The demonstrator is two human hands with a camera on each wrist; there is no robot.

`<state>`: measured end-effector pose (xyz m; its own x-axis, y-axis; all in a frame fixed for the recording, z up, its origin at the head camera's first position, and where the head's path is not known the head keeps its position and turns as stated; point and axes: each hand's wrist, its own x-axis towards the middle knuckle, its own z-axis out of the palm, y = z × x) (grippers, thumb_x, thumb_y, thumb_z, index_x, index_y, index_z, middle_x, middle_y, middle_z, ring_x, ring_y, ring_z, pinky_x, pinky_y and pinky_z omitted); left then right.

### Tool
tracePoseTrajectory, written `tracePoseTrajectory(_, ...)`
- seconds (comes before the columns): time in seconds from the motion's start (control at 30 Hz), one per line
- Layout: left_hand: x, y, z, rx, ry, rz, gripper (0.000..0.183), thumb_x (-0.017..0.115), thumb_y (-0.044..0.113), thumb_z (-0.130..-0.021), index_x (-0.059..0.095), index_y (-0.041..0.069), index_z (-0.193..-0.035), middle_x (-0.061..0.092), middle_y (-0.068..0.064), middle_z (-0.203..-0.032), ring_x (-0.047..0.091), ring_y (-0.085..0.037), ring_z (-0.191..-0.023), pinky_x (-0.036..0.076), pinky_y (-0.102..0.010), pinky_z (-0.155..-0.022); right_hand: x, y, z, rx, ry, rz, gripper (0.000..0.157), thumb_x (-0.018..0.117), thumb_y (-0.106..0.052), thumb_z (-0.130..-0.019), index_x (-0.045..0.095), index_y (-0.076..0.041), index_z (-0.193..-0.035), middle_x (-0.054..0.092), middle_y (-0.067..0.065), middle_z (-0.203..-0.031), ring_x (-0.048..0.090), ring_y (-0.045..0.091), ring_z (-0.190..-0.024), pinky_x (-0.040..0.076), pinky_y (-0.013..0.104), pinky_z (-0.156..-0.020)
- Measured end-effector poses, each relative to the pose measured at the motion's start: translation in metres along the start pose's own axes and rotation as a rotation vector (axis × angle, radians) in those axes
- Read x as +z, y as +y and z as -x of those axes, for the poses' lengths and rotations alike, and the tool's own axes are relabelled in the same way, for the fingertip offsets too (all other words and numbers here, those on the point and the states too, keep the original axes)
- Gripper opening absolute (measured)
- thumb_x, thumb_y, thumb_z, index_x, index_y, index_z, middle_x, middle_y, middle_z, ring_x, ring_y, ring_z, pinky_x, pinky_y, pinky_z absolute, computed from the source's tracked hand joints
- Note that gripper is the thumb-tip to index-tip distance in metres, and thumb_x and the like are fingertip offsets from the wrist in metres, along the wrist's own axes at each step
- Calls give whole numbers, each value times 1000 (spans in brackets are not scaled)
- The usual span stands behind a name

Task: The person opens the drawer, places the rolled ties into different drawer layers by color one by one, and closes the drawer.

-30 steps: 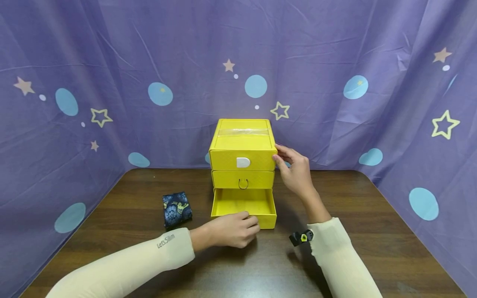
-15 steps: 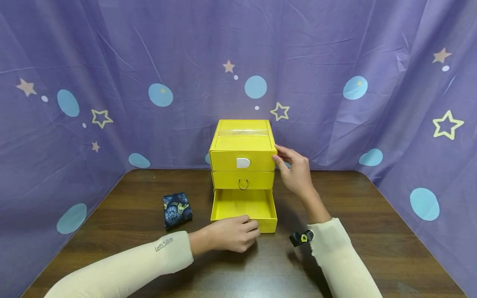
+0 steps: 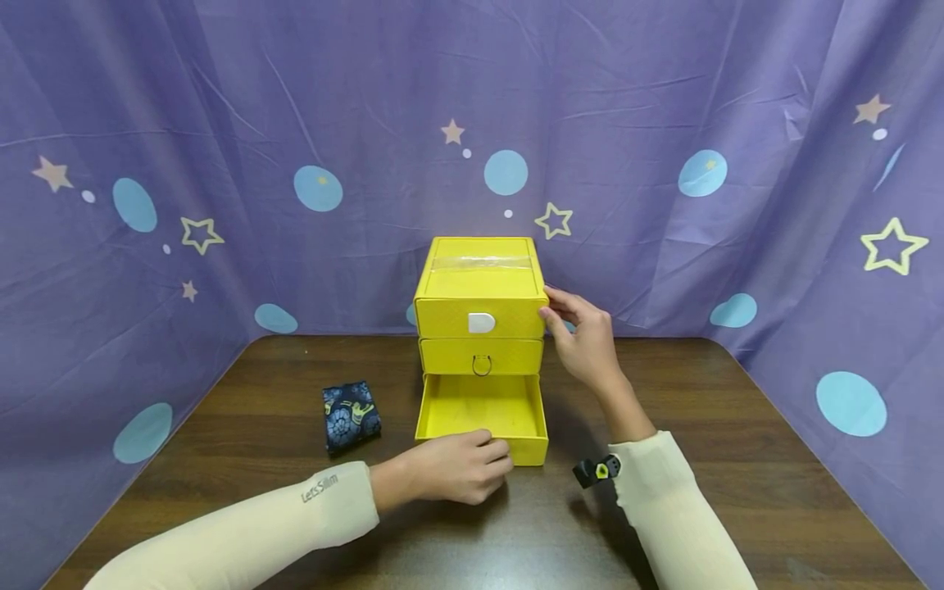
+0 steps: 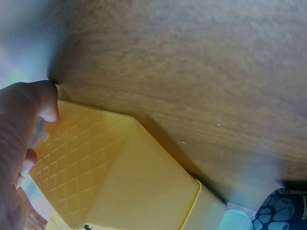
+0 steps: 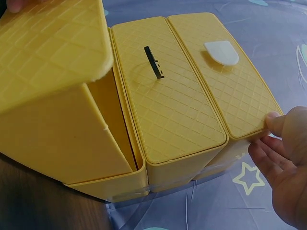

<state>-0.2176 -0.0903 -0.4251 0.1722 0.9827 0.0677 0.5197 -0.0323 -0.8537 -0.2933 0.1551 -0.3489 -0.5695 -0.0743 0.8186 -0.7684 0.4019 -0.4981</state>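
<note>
A yellow three-drawer storage box [image 3: 479, 279] stands at the back of the table, with its bottom drawer [image 3: 483, 403] pulled out and its two upper drawers closed. My left hand [image 3: 460, 467] is at that drawer's front, fingers curled; in the left wrist view, a small pale tab [image 4: 44, 137] shows between thumb and fingers, mostly hidden. With thumb on the front and fingers along the side, my right hand [image 3: 586, 338] grips the box's upper right edge, also seen in the right wrist view. Nothing is visible inside the drawer.
A folded dark blue patterned cloth item [image 3: 351, 415] lies on the wooden table [image 3: 737, 459], left of the box. The middle drawer has a dark ring pull [image 3: 482, 365], the top one a white tab [image 3: 482, 322]. A purple curtain [image 3: 369, 123] hangs close behind.
The bottom drawer has slid farther out toward me, and my left hand has come back with it. My right hand has stayed on the box's edge.
</note>
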Motion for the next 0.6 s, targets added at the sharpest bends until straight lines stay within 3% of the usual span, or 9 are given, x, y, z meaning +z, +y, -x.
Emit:
tracePoseTrajectory(0.23,-6,2,-2,-7,0,14,37,41,14,-105,72,23,-86,54,4,-90,50,-17,-84,44,-28,-68,-1,-1,0,15,-7,7,34,71,-7,-96,68,4,-128,72,19,-115,73,30,-99,60,40,-88)
tracePoseTrajectory(0.6,-11,5,-2,-13,8,25,34,43,17,-105,71,22,-86,54,4,-90,51,-17,-86,43,-28,-69,-1,0,0,10,-7,4,34,70,-5,-96,68,4,-128,73,19,-114,73,30,-98,60,41,-87)
